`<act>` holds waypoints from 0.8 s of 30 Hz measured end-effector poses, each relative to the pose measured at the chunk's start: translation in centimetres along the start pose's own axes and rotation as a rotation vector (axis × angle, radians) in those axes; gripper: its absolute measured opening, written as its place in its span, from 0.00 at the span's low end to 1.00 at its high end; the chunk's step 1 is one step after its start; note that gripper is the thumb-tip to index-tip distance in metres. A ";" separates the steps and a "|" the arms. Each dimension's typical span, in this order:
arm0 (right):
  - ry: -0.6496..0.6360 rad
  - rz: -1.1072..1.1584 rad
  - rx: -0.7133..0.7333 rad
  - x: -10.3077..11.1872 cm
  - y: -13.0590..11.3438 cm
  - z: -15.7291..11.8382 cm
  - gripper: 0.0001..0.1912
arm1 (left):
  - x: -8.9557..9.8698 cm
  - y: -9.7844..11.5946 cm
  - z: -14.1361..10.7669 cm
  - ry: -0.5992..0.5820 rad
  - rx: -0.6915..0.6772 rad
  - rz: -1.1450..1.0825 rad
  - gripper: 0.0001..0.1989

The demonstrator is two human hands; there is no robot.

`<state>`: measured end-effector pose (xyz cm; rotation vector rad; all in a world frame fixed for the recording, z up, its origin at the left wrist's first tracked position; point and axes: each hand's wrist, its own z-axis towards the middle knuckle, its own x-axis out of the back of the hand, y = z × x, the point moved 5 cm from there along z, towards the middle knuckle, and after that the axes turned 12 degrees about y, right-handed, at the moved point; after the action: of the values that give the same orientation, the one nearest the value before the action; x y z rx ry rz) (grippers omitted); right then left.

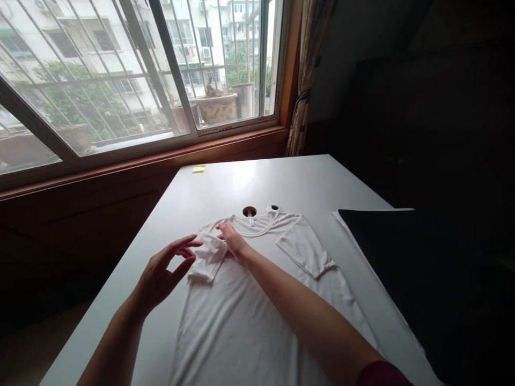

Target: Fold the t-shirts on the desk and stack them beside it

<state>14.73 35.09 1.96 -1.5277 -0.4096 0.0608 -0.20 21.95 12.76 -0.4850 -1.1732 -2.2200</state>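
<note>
A white T-shirt point(257, 300) lies spread on the table, its collar toward the window and its body running back toward me. Both sleeves are folded in over the front. My left hand point(167, 271) hovers at the outer edge of the left sleeve, fingers apart and thumb spread, with nothing in it. Reaching across the shirt, my right hand point(233, 240) is at the inner side of that same sleeve, near the shoulder. Its fingers are partly hidden and look loosely extended, with no cloth visibly pinched.
The white table point(298, 179) has a round hole point(249, 211) and a white ring-shaped piece point(274, 208) just beyond the collar. A yellow sticky note point(198, 169) is at the far left corner. A large black sheet point(394, 268) lies along the right side. Behind stand a barred window and curtain point(306, 80).
</note>
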 end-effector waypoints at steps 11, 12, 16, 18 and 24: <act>0.054 -0.086 0.018 0.3 -0.5 0.0 0.26 | -2.1 -6.7 -7.0 -0.023 0.057 0.269 0.21; 0.061 -0.109 0.017 0.4 -0.6 0.2 0.26 | -2.4 -6.8 -7.1 -0.013 0.060 0.265 0.17; 0.088 -0.257 0.034 1.6 -0.9 0.8 0.25 | -2.9 -6.6 -7.1 -0.007 0.079 0.240 0.07; 0.089 -0.339 0.056 2.1 -1.1 1.1 0.24 | -2.9 -6.4 -7.2 -0.009 0.090 0.227 0.06; 0.056 -0.488 0.181 1.2 -2.7 3.0 0.15 | -2.8 -6.1 -7.5 -0.024 0.059 0.252 0.05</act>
<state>14.34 38.09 4.86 -1.2152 -0.7017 -0.3182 -2.27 19.32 3.29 -0.6020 -1.1201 -1.9652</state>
